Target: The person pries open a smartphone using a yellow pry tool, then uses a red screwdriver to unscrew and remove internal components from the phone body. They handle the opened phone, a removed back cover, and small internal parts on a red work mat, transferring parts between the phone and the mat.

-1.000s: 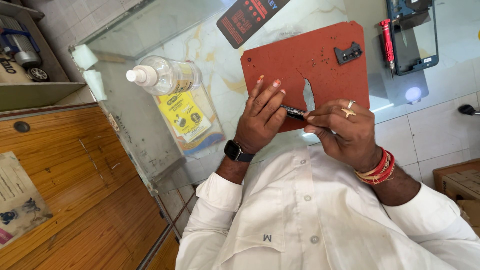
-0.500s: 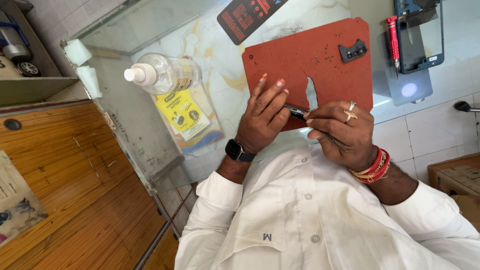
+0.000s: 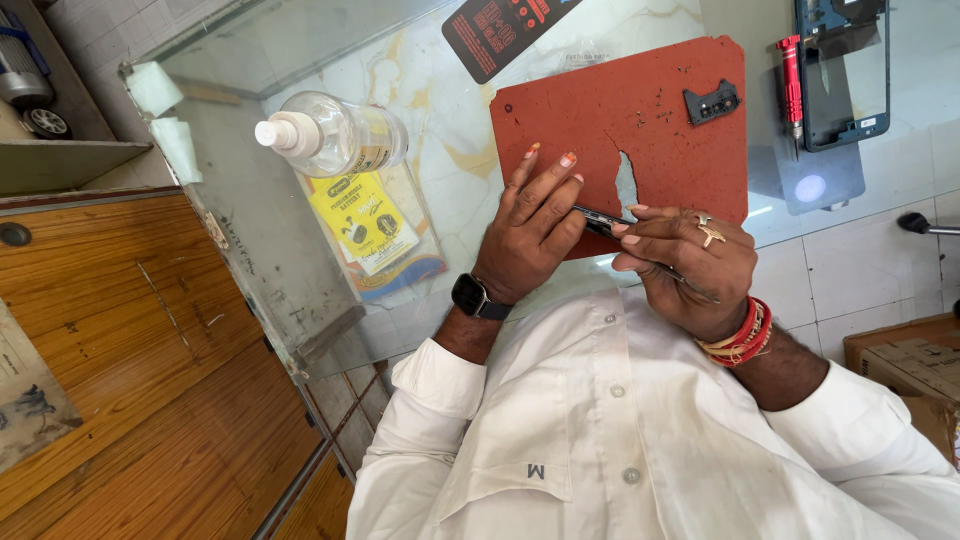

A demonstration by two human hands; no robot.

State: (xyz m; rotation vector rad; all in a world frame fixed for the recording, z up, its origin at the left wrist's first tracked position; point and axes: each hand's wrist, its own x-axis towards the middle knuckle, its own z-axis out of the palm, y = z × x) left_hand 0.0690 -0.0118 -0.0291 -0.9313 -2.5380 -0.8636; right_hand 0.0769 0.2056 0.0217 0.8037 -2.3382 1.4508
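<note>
My left hand (image 3: pixel 530 235), with a black wristwatch, grips one end of a thin dark phone-like object (image 3: pixel 600 220) held edge-on over the near edge of a red-brown work mat (image 3: pixel 620 110). The fingers of my right hand (image 3: pixel 690 265), which wears a ring and red bangles, pinch the object's other end. That hand also holds a thin metal tool (image 3: pixel 695 288), which sticks out toward my wrist. Both hands meet just above my white shirt.
On the mat lie a small black part (image 3: pixel 712 103) and tiny screws. A red screwdriver (image 3: pixel 792 80) and an opened phone frame (image 3: pixel 845 70) lie at the right. A clear pump bottle (image 3: pixel 330 135), a yellow packet (image 3: pixel 365 225) and a dark card (image 3: pixel 500 30) rest on the glass counter (image 3: pixel 250 240). A wooden cabinet stands at left.
The view has shifted slightly. Both hands stay together on the thin dark object; my left fingers have stretched out a little over the mat.
</note>
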